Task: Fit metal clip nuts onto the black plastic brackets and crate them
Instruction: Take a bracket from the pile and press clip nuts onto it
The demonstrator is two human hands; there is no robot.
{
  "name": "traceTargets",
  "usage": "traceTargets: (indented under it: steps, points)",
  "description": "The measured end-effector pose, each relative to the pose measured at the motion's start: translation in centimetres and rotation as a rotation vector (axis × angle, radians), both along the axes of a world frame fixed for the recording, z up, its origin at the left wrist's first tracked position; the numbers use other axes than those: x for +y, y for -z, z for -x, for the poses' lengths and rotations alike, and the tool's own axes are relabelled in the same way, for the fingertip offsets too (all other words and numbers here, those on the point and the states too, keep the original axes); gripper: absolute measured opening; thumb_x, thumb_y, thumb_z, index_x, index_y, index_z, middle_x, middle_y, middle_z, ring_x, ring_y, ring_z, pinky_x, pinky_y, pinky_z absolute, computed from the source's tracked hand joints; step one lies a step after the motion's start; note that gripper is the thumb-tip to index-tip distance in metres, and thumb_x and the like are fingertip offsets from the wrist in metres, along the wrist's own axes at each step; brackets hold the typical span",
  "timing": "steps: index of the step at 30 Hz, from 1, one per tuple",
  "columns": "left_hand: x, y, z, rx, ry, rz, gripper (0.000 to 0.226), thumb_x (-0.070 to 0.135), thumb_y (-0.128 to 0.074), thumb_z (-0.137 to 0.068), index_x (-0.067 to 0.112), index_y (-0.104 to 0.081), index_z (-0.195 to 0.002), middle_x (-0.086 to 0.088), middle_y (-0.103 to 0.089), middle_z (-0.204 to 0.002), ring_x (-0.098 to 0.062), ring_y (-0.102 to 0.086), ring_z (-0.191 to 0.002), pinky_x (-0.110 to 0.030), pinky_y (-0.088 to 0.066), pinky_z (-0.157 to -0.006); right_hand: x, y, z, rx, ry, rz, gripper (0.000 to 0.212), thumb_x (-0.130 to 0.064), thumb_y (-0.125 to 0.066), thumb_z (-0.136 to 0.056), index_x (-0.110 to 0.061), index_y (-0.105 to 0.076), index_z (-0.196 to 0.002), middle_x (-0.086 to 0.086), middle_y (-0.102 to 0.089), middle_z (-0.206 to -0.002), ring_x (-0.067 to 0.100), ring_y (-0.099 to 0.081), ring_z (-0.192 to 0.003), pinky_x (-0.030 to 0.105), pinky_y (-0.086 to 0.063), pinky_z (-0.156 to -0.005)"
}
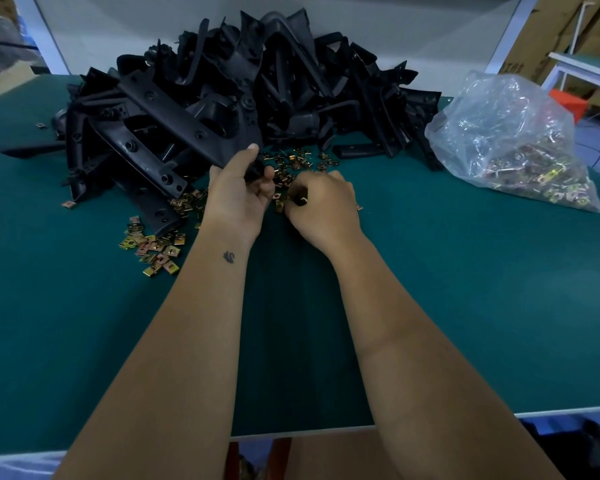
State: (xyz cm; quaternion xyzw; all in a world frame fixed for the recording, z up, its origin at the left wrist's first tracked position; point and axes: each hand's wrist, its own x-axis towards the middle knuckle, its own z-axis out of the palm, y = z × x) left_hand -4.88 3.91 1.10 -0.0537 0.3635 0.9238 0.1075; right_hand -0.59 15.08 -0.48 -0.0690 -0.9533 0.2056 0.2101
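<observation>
Head view. A green worktop (465, 306) carried a large heap of black plastic brackets (243, 95), taken here as the landmark. The heap sat at the far side of the worktop, against a pale wall panel.

Loose metal clip nuts (293, 164) lay scattered on the worktop along the near edge of the heap. A second cluster of clip nuts (153, 249) lay nearer the person, to the left, just beside a bracket end that stuck out of the heap. One stray nut (41, 125) lay at the heap's left flank.

To the right of the heap, apart from it, stood a clear plastic bag (510, 140) holding more clip nuts.

The left hand (238, 192) was at the near edge of the heap, fingers curled round a black bracket (201, 147) that reached back into the heap; the thumb tip rested on its upper face.

The right hand (323, 202) was just beside the left, on the scattered nuts in front of the heap. Its fingers were curled, pinching a small dark piece (300, 199) with a metallic glint; whether this was a clip nut or a bracket tab could not be determined. Both forearms were bare.
</observation>
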Motion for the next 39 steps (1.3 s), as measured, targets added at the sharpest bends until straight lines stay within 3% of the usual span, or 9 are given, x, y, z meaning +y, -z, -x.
traceTargets:
  steps: [4, 6, 9, 13, 18, 23, 29, 35, 39]
  points:
    - [0.0, 0.2, 0.0, 0.031, 0.014, 0.019, 0.02, 0.009, -0.063, -0.095, 0.008, -0.051, -0.11, -0.007, -0.064, -0.096, -0.014, -0.071, -0.07, -0.018, -0.051, -0.054, -0.2, -0.5, -0.3, 0.112, -0.027, 0.392, 0.011, -0.008, -0.065, -0.082, -0.018, -0.063, -0.087, -0.007, -0.064, -0.084, 0.016, -0.06, -0.089, 0.026, -0.048, -0.076]
    - [0.0, 0.3, 0.0, 0.038, 0.029, -0.019, 0.012, 0.005, -0.062, -0.095, 0.007, -0.054, -0.103, -0.01, -0.065, -0.099, -0.018, -0.073, -0.078, -0.022, -0.056, -0.063, -0.2, -0.8, -0.5, 0.175, -0.022, 0.555, 0.018, -0.004, -0.064, -0.081, -0.021, -0.062, -0.083, -0.011, -0.062, -0.08, 0.003, -0.06, -0.077, 0.011, -0.045, -0.064]
    - [0.2, 0.4, -0.1, 0.061, 0.034, -0.039, 0.012, -0.003, -0.06, -0.094, 0.007, -0.054, -0.096, -0.012, -0.065, -0.097, -0.022, -0.071, -0.082, -0.025, -0.058, -0.07, -0.1, -1.1, -0.4, 0.225, -0.014, 0.725, 0.023, -0.004, -0.064, -0.084, -0.023, -0.067, -0.097, -0.011, -0.065, -0.087, -0.001, -0.061, -0.08, 0.005, -0.044, -0.066]
    - [0.4, 0.4, -0.1, 0.081, 0.057, -0.069, 0.014, -0.007, -0.06, -0.092, 0.006, -0.055, -0.094, -0.011, -0.067, -0.089, -0.021, -0.073, -0.077, -0.026, -0.059, -0.071, 0.2, -1.3, -0.4, 0.268, -0.051, 0.897, 0.027, -0.001, -0.061, -0.088, -0.018, -0.073, -0.107, -0.012, -0.069, -0.089, -0.002, -0.064, -0.084, 0.012, -0.05, -0.077]
    - [0.6, 0.4, -0.3, 0.072, 0.139, -0.122, 0.012, -0.007, -0.06, -0.092, 0.005, -0.057, -0.093, -0.008, -0.073, -0.074, -0.02, -0.073, -0.073, -0.024, -0.058, -0.066, 0.3, -1.6, -0.3, 0.276, -0.058, 1.116, 0.017, 0.002, -0.06, -0.089, -0.01, -0.072, -0.093, -0.002, -0.072, -0.078, 0.006, -0.068, -0.069, 0.02, -0.056, -0.071]
    - [0.7, 0.4, -0.8, 0.072, 0.176, -0.125, 0.012, -0.006, -0.06, -0.092, 0.005, -0.056, -0.092, -0.008, -0.073, -0.074, -0.02, -0.072, -0.073, -0.025, -0.059, -0.065, 0.5, -1.7, -0.3, 0.281, -0.013, 1.187, 0.013, -0.004, -0.064, -0.088, -0.013, -0.073, -0.088, 0.004, -0.073, -0.085, 0.011, -0.066, -0.077, 0.022, -0.052, -0.069]
    - [0.9, 0.4, -1.0, 0.064, 0.204, -0.128, 0.011, -0.005, -0.06, -0.092, 0.005, -0.057, -0.092, -0.008, -0.071, -0.078, -0.02, -0.072, -0.073, -0.025, -0.058, -0.065, 0.7, -2.0, -0.4, 0.299, -0.028, 1.295, 0.019, 0.001, -0.061, -0.088, -0.014, -0.073, -0.093, 0.001, -0.07, -0.08, 0.01, -0.063, -0.07, 0.02, -0.051, -0.068]
    - [1.0, 0.4, -1.3, 0.069, 0.272, -0.073, 0.017, -0.004, -0.06, -0.092, 0.007, -0.055, -0.104, -0.011, -0.069, -0.094, -0.02, -0.07, -0.077, -0.027, -0.058, -0.064, 0.7, -2.1, -0.5, 0.325, -0.077, 1.442, 0.013, 0.002, -0.063, -0.088, -0.01, -0.067, -0.089, 0.008, -0.07, -0.082, 0.021, -0.065, -0.077, 0.028, -0.054, -0.074]
    - [1.0, 0.2, -1.4, 0.065, 0.316, -0.049, 0.026, -0.005, -0.058, -0.092, 0.009, -0.055, -0.114, -0.011, -0.067, -0.098, -0.02, -0.067, -0.078, -0.025, -0.058, -0.063, 0.9, -2.1, -0.5, 0.349, -0.094, 1.507, 0.012, 0.001, -0.065, -0.088, -0.01, -0.064, -0.084, 0.007, -0.069, -0.081, 0.018, -0.064, -0.075, 0.031, -0.054, -0.076]
